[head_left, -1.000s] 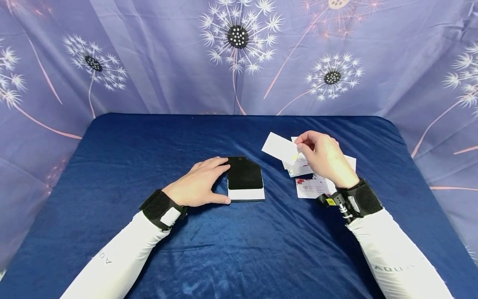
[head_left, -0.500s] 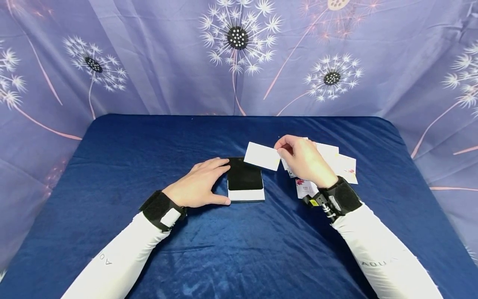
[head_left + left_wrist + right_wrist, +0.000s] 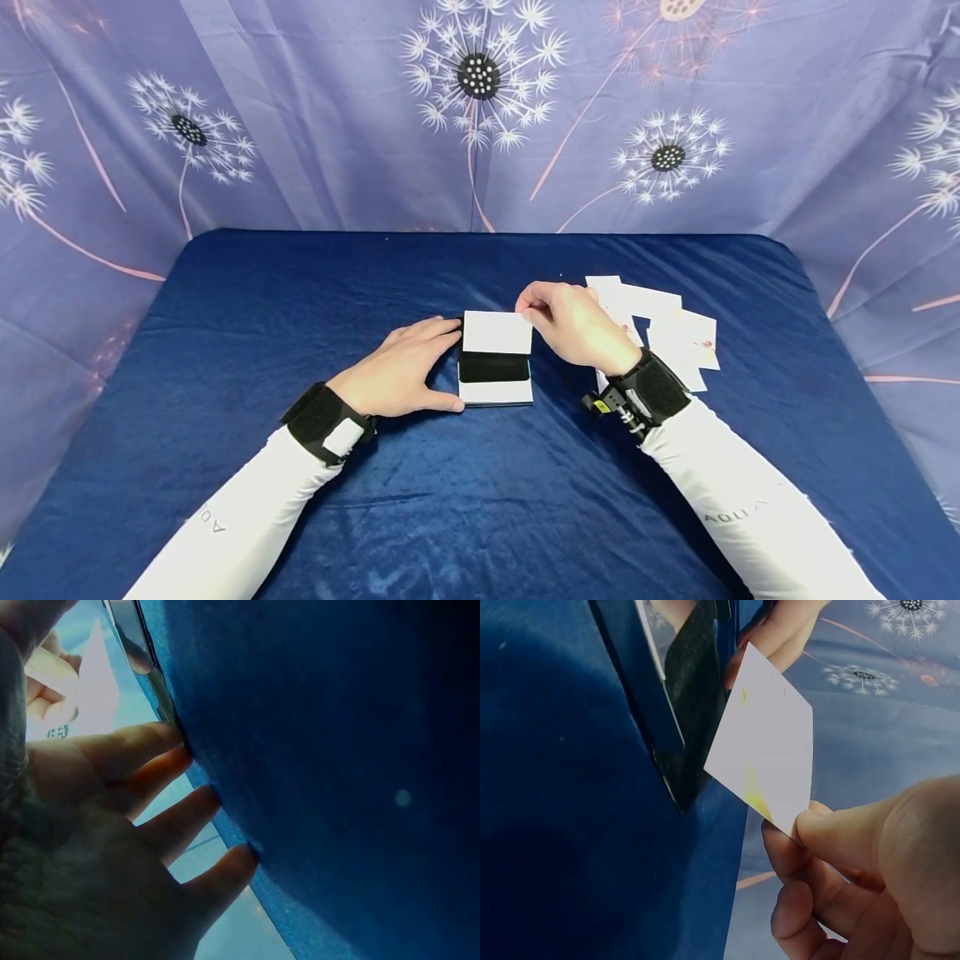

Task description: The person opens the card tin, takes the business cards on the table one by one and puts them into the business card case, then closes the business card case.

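Observation:
A flat black card case (image 3: 492, 367) with a white strip along its near end lies on the blue cloth. My left hand (image 3: 401, 367) rests at the case's left side, fingers spread and thumb at the near corner. My right hand (image 3: 577, 323) pinches a white business card (image 3: 497, 332) by its right end, between thumb and forefinger, over the far part of the case. Faint yellow marks show on that card (image 3: 769, 742) in the right wrist view, and it stands apart from the dark, shiny case (image 3: 692, 682) there.
Several loose business cards (image 3: 682, 329) overlap to the right, partly hidden behind my right hand and wrist. A blue velvet cloth (image 3: 420, 500) covers the table. Behind its far edge hangs a purple curtain (image 3: 337, 108) with dandelion prints.
My right hand has carried the business card left from above the loose cards to over the case, and the card now lies square to it. The left hand has stayed in place.

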{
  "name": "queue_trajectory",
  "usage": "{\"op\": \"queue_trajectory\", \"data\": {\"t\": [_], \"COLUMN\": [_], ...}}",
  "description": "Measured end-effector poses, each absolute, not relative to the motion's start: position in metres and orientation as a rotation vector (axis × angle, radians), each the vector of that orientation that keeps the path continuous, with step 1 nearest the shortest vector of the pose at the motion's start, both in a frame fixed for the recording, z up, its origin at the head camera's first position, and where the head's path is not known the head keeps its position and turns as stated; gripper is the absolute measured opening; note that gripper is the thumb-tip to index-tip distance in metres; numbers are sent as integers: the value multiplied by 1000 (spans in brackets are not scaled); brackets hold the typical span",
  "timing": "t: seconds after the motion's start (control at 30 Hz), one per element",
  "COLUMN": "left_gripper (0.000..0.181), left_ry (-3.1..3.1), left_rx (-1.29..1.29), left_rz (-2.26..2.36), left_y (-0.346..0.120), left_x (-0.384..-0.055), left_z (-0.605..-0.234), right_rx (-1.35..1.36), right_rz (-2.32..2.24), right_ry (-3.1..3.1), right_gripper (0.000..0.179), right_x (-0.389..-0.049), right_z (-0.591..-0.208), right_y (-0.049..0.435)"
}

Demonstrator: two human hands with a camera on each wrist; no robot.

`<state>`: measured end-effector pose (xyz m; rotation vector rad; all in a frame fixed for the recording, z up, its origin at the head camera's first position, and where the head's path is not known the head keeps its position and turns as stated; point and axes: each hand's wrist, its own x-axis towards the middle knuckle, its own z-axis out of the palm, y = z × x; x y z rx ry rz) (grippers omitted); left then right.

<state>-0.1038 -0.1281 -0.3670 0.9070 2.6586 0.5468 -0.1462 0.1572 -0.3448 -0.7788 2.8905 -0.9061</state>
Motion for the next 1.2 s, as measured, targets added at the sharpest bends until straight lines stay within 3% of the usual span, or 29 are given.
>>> {"op": "queue_trajectory", "data": {"t": [1.2], "left_gripper": [102], "left_ry": [2653], "left_rx": [892], "left_rz": [534], "left_y": [-127], "left_x": [-103], "left_z": [-367], "right_rx": [-865], "right_rz": [-789], "right_ry": [2761], "right_gripper": [15], "right_x": [-136], "right_z": [-359], "right_y": [153]}}
